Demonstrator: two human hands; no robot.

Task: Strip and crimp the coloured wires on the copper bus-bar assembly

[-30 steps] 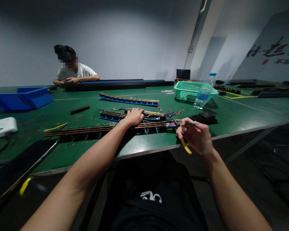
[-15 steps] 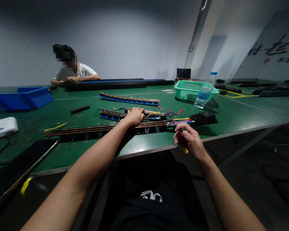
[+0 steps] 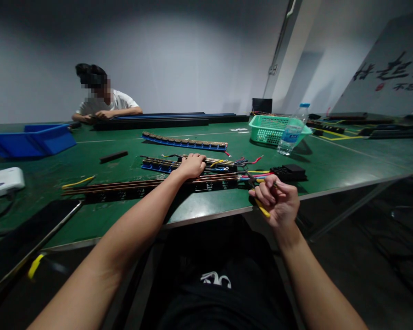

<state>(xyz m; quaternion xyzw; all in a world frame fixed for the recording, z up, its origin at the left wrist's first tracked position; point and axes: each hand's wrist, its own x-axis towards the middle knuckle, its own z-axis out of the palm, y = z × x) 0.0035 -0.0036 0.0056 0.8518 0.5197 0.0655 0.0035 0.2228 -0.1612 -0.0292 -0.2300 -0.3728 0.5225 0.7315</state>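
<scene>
My left hand (image 3: 192, 166) lies curled on a long black rail with copper strips (image 3: 147, 184) near the table's front edge, pressing it down. My right hand (image 3: 278, 200) is closed round yellow-handled pliers (image 3: 261, 208), whose jaws reach the coloured wires (image 3: 258, 174) at the rail's right end. The wires run to a black terminal block (image 3: 289, 172). Two more rails on blue bases (image 3: 184, 141) lie behind.
A green basket (image 3: 270, 129) and a water bottle (image 3: 291, 130) stand at the right. A blue bin (image 3: 34, 140) and a white device (image 3: 2, 181) sit at the left. Another person (image 3: 101, 103) sits at the far side by long black rails.
My right hand dipped towards the table edge with the pliers, then turned palm-up and back to the wires. The left hand stayed on the rail.
</scene>
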